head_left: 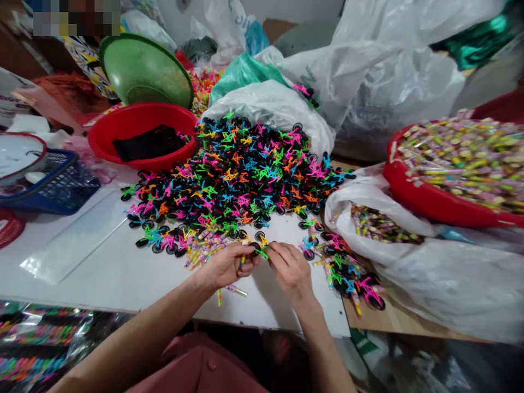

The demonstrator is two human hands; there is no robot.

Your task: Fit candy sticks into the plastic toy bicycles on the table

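Observation:
Just above the front part of the white table, both my hands meet at a small green toy bicycle (264, 253) with black wheels. My left hand (231, 266) is closed, pinching it by a wheel, and a thin printed tube (243, 260) shows between its fingers. My right hand (291, 271) pinches the bicycle's other side; its fingertips are partly hidden. Beyond them spreads a big heap of colourful toy bicycles (241, 174). Loose printed tubes (204, 245) lie at the heap's near edge, left of my hands. A smaller pile of bicycles and tubes (347, 275) lies at the right.
A red basin (143, 164) with a black item and a tilted green basin (145, 68) stand behind left. The blue basket (61, 188) is at far left. On the right, a red basin (434, 204) full of tubes stands by a white plastic bag (442, 278).

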